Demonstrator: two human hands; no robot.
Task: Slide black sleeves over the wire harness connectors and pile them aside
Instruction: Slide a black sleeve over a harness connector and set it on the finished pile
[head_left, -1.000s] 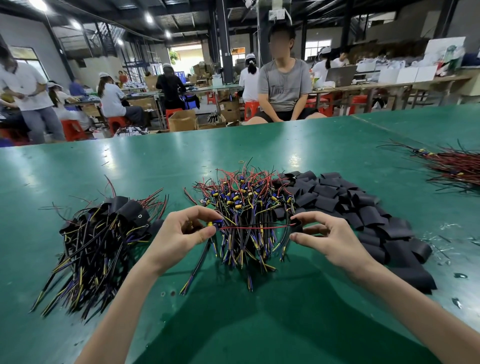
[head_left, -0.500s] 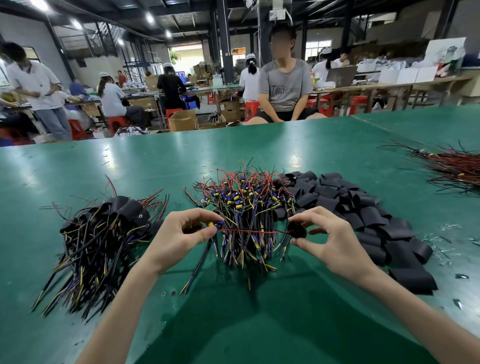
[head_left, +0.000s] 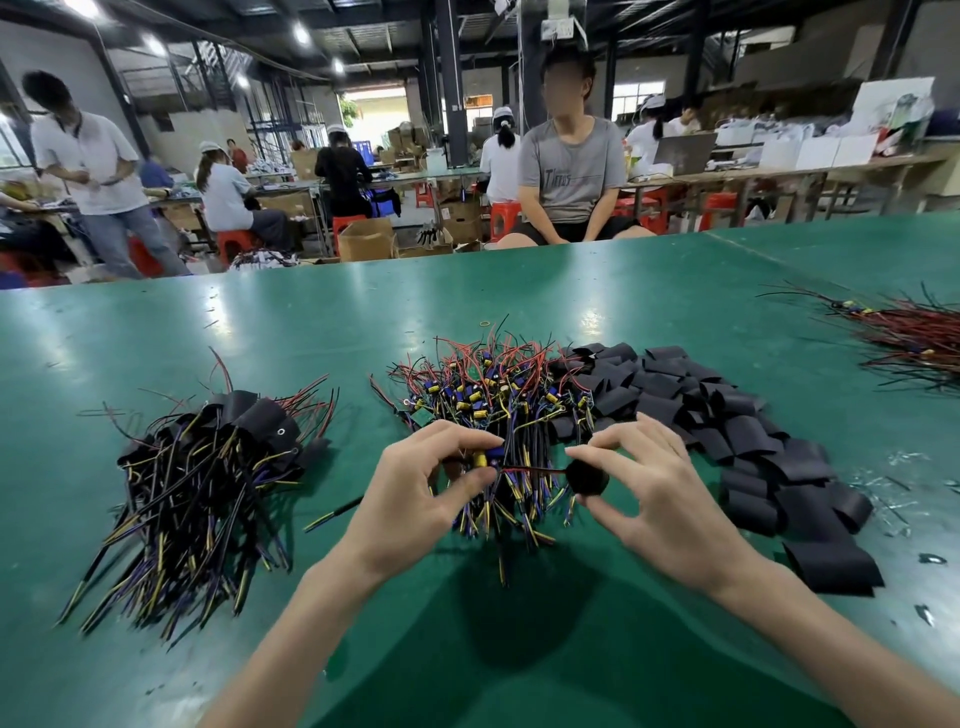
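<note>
**Sleeve held at the lead end, both hands busy**

Your left hand (head_left: 415, 499) pinches one wire harness (head_left: 485, 457) at its yellow-and-blue component end, thumb below and curled fingers above. Your right hand (head_left: 660, 499) pinches a black sleeve (head_left: 587, 478) between thumb and forefinger, with the other fingers fanned loosely over it. A thin red lead (head_left: 530, 470) runs level from the left grip to the sleeve's mouth. You cannot tell whether its tip is inside.

Around:
- Heap of bare harnesses (head_left: 498, 395): directly behind and under both hands. Tangled red, black, yellow and purple wires with small cylindrical parts. Its loose ends lie below the held harness and crowd it.
- Sleeve stock (head_left: 753, 431): matte black flattened tubes, overlapping. It touches the heap's right edge and trails towards you along your right forearm.
- Finished pile (head_left: 208, 467): well to the left. Long dark wires fan towards you, with black sleeves bunched at the far end.
- Far bundle (head_left: 914, 338): red and black wires at the right edge of the table, well apart.
- Table (head_left: 311, 322): glossy green and smooth, reflecting the ceiling lights. Small scraps (head_left: 930, 558) lie on the right.
- Beyond the far edge: a seated person (head_left: 571, 176) in a grey shirt and a cardboard box (head_left: 366, 239).
</note>
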